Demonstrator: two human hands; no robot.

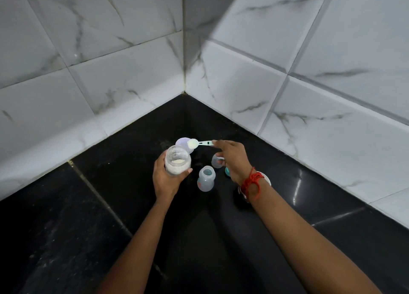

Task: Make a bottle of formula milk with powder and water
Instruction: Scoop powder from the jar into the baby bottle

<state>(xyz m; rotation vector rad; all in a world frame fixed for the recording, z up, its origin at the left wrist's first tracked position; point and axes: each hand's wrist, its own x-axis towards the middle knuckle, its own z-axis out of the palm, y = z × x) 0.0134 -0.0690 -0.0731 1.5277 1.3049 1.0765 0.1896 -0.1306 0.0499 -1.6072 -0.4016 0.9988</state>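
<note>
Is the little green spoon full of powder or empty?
Full. The pale green plastic scoop, pinched by the right hand, carries a heaped white mound in its bowl, just above the clear powder jar in the left hand.

The glossy black stone counter meets white wall tiles with grey marble veins. The pale green plastic scoop carries white powder. A red thread bracelet circles one wrist.
</note>
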